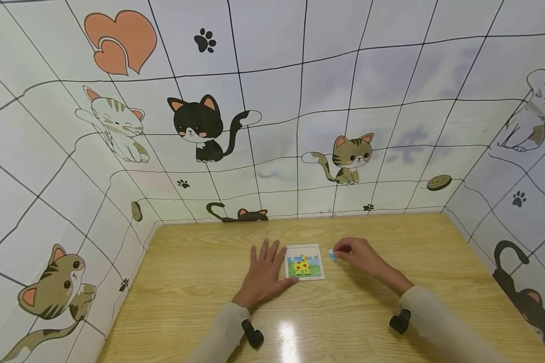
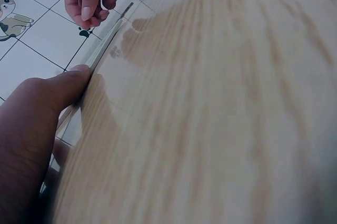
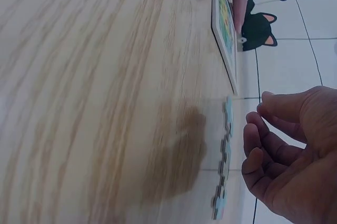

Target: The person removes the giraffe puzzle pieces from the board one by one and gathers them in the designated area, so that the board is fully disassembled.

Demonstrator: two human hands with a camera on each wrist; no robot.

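Observation:
A small white-framed jigsaw puzzle point(image 1: 302, 264) lies on the table, showing a yellow giraffe with red spots and a pale bare strip along the top. My left hand point(image 1: 264, 275) is spread beside it, fingertips at its left edge and the thumb touching the lower edge. Blue puzzle pieces point(image 3: 224, 155) lie flat in a row to the right of the frame; most of them are hidden in the head view behind my right hand point(image 1: 359, 254). That hand hovers over them with loosely bent fingers, thumb near the index finger, and nothing visible between them.
A wood-grain table point(image 1: 186, 282) spreads beneath both hands. White walls point(image 1: 281, 116) with cat drawings and grid lines border it at the back and sides. A black wrist camera point(image 1: 253, 334) sits on the left sleeve and another camera point(image 1: 400, 321) on the right.

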